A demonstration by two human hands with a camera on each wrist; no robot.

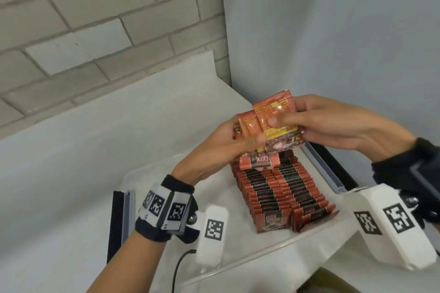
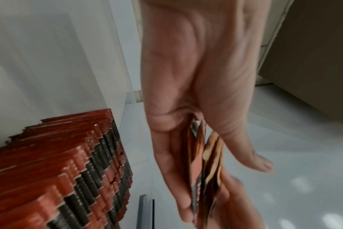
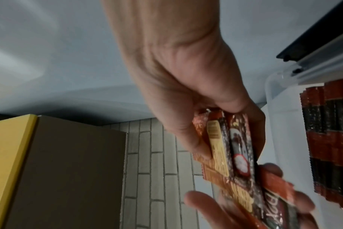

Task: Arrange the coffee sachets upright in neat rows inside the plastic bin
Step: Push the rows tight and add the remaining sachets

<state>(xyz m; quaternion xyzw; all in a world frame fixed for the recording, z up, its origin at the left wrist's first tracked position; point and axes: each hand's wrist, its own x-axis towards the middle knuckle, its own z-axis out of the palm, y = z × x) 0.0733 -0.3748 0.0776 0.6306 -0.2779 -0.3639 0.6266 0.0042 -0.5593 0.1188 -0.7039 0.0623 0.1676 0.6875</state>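
Both hands hold one bunch of orange-red coffee sachets point(image 1: 271, 112) above the far end of the clear plastic bin point(image 1: 240, 260). My left hand point(image 1: 245, 135) grips the bunch from the left, thumb on its front. From the right, my right hand point(image 1: 289, 126) pinches it with the thumb across the top sachet. Two rows of sachets point(image 1: 281, 192) stand upright in the bin's right half. One sachet point(image 1: 258, 162) lies flat on their far end. The left wrist view shows the bunch point(image 2: 209, 162) edge-on between my fingers point(image 2: 178, 178). The right wrist view shows the bunch point(image 3: 231, 147) in both hands.
The bin's left half point(image 1: 209, 200) holds no sachets. Grey-and-black latches sit on its left end point(image 1: 121, 216) and right side point(image 1: 328, 169). A brick wall point(image 1: 95, 31) and a white wall point(image 1: 333, 31) close the table's corner. A brown box with a yellow edge point(image 3: 59, 170) stands nearby.
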